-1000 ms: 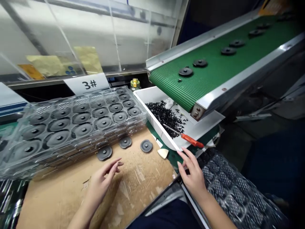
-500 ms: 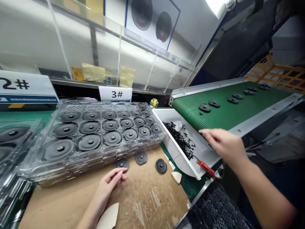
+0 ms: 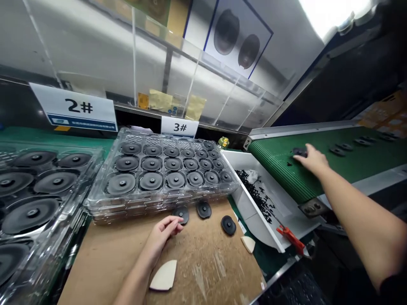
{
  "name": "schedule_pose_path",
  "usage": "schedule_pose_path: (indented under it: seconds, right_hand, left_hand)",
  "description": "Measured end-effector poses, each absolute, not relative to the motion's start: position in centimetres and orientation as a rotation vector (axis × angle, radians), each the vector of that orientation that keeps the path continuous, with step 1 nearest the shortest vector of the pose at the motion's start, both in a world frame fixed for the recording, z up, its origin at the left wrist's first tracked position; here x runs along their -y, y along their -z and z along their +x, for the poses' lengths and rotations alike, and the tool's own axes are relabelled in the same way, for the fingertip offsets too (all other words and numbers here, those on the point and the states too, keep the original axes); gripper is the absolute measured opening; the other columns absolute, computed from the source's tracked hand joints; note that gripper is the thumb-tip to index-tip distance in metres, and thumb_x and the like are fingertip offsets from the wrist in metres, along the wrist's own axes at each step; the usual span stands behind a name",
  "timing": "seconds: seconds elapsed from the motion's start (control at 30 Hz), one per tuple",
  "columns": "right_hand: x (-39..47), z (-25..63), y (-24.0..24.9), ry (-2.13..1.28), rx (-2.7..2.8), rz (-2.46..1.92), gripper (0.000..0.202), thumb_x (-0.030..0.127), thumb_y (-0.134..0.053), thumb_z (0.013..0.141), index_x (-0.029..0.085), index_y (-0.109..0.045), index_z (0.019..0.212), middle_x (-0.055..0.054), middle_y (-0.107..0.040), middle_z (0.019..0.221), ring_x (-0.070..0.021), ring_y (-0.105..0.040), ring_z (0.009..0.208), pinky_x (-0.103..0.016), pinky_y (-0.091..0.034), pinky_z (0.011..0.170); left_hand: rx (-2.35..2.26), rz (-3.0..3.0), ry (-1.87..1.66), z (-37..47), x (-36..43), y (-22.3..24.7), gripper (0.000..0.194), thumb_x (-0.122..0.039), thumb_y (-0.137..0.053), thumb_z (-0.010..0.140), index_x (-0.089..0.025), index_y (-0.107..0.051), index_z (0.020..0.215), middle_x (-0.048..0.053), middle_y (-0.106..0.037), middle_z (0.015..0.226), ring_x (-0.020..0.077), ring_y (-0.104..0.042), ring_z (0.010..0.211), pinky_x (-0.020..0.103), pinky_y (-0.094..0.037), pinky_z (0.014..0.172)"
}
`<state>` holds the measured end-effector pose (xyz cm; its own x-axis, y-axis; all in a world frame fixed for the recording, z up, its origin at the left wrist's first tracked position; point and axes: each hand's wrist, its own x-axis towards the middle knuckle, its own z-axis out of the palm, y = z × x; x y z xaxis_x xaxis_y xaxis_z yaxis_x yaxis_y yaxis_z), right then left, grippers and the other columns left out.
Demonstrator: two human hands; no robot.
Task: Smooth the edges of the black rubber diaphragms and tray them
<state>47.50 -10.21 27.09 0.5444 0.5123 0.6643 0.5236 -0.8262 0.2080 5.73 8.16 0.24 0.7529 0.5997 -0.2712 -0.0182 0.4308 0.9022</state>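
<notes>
My right hand (image 3: 314, 161) is over the green conveyor belt (image 3: 280, 146), thumb and fingers closed around a black round disc (image 3: 299, 151); the spot is somewhat blurred. Low over the brown board (image 3: 203, 258), my left hand (image 3: 165, 232) has its fingertips pinched together beside another black disc (image 3: 180, 214). Whatever may be between those fingertips is too small to make out. A second disc (image 3: 204, 209) and a third disc (image 3: 228, 225), each with a small raised centre, lie on the board to the right.
A clear plastic tray (image 3: 168, 195) of black discs sits behind the board; another tray (image 3: 79, 203) is at left. A white bin (image 3: 254, 228) holds small black parts (image 3: 257, 197) and a red-handled tool (image 3: 291, 239). Two pale wedge pieces (image 3: 164, 275) lie on the board.
My right hand has moved from above the white bin out to the belt and closed on a disc there. My left hand stays by the same disc. The view has shifted left.
</notes>
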Motion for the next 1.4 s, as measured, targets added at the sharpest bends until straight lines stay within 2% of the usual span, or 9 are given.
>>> schedule_pose_path:
  seconds: [0.13, 0.23, 0.37, 0.43, 0.5, 0.63, 0.77, 0.97, 1.4]
  right_hand:
    - [9.5, 43.9, -28.9, 1.186, 0.835, -2.712, 0.078, 0.056, -0.05, 0.078, -0.006, -0.042, 0.125, -0.028, -0.048, 0.11, -0.0372, -0.041, 0.112, -0.043, -0.035, 0.079]
    - [10.5, 38.1, -27.7, 1.008, 1.4, -2.588, 0.073, 0.052, -0.064, 0.068, 0.01, -0.049, 0.126, -0.018, -0.05, 0.114, -0.0305, -0.04, 0.114, -0.038, -0.032, 0.085]
    - [13.9, 29.3, -20.6, -0.074, 2.16, -2.274, 0.072, 0.03, -0.077, 0.064, 0.031, -0.046, 0.128, -0.008, -0.055, 0.114, -0.0248, -0.05, 0.102, -0.035, -0.044, 0.083]
    - [15.7, 26.1, -15.5, -0.557, 2.05, -2.234, 0.072, 0.021, -0.075, 0.065, 0.033, -0.044, 0.129, -0.005, -0.053, 0.121, -0.0242, -0.05, 0.108, -0.033, -0.045, 0.089]
    - [16.9, 23.9, -10.2, -0.756, 1.82, -2.189, 0.074, 0.021, -0.077, 0.062, 0.03, -0.045, 0.128, -0.006, -0.052, 0.125, -0.0256, -0.049, 0.113, -0.035, -0.042, 0.096]
    - [17.8, 21.0, -1.4, -0.645, 1.422, -2.111, 0.07, 0.027, -0.075, 0.063, 0.024, -0.047, 0.127, -0.008, -0.052, 0.125, -0.0253, -0.051, 0.113, -0.035, -0.043, 0.096]
    - [18.2, 19.5, 2.8, -0.5, 1.297, -2.089, 0.063, 0.03, -0.065, 0.073, 0.017, -0.041, 0.13, -0.013, -0.05, 0.125, -0.0278, -0.047, 0.115, -0.043, -0.04, 0.097]
    - [18.9, 19.8, 4.2, -0.373, 1.301, -2.022, 0.061, 0.032, -0.058, 0.079, 0.017, -0.032, 0.132, -0.013, -0.05, 0.125, -0.0263, -0.048, 0.114, -0.039, -0.045, 0.091]
    - [18.7, 19.9, 4.8, -0.321, 1.395, -2.056, 0.059, 0.036, -0.058, 0.082, 0.024, -0.031, 0.133, -0.011, -0.051, 0.121, -0.0286, -0.051, 0.108, -0.045, -0.044, 0.088]
  left_hand:
    - [-0.615, 1.069, -0.392, 5.8, -8.4, 0.3, 0.031, -0.042, -0.063, 0.07, -0.015, -0.066, 0.084, 0.003, -0.063, 0.071, 0.0131, -0.054, 0.066, 0.023, -0.042, 0.063]
    - [-0.617, 1.085, -0.378, 5.9, -8.2, 0.3, 0.03, -0.041, -0.062, 0.072, -0.014, -0.066, 0.084, 0.003, -0.063, 0.071, 0.0138, -0.056, 0.068, 0.023, -0.042, 0.065]
    - [-0.624, 1.135, -0.385, 5.9, -7.7, -0.1, 0.026, -0.038, -0.061, 0.074, -0.015, -0.066, 0.085, 0.001, -0.062, 0.068, 0.0131, -0.056, 0.068, 0.023, -0.042, 0.069]
    - [-0.625, 1.175, -0.379, 5.9, -7.5, -0.1, 0.024, -0.036, -0.061, 0.075, -0.015, -0.066, 0.084, 0.0, -0.06, 0.062, 0.0128, -0.055, 0.066, 0.023, -0.041, 0.066]
    - [-0.627, 1.213, -0.367, 6.0, -7.4, 0.2, 0.023, -0.035, -0.061, 0.075, -0.014, -0.066, 0.084, -0.001, -0.06, 0.06, 0.0115, -0.053, 0.06, 0.022, -0.04, 0.062]
    - [-0.662, 1.242, -0.384, 6.2, -7.6, 1.4, 0.021, -0.032, -0.06, 0.078, -0.012, -0.063, 0.084, -0.002, -0.061, 0.063, 0.0067, -0.045, 0.047, 0.022, -0.038, 0.051]
    - [-0.748, 1.165, -0.538, 5.8, -7.6, 1.9, 0.02, -0.032, -0.054, 0.082, -0.013, -0.059, 0.085, -0.003, -0.058, 0.067, 0.0089, -0.052, 0.055, 0.025, -0.044, 0.054]
    - [-0.94, 0.96, -0.822, 1.9, -4.6, 0.3, 0.025, -0.035, -0.071, 0.065, -0.018, -0.066, 0.084, -0.007, -0.046, 0.045, 0.0091, -0.054, 0.061, 0.018, -0.044, 0.062]
    - [-1.171, 0.83, -1.05, -4.5, 3.1, 0.5, 0.024, -0.036, -0.075, 0.061, -0.019, -0.069, 0.078, -0.005, -0.055, 0.05, 0.0064, -0.053, 0.054, 0.014, -0.046, 0.059]
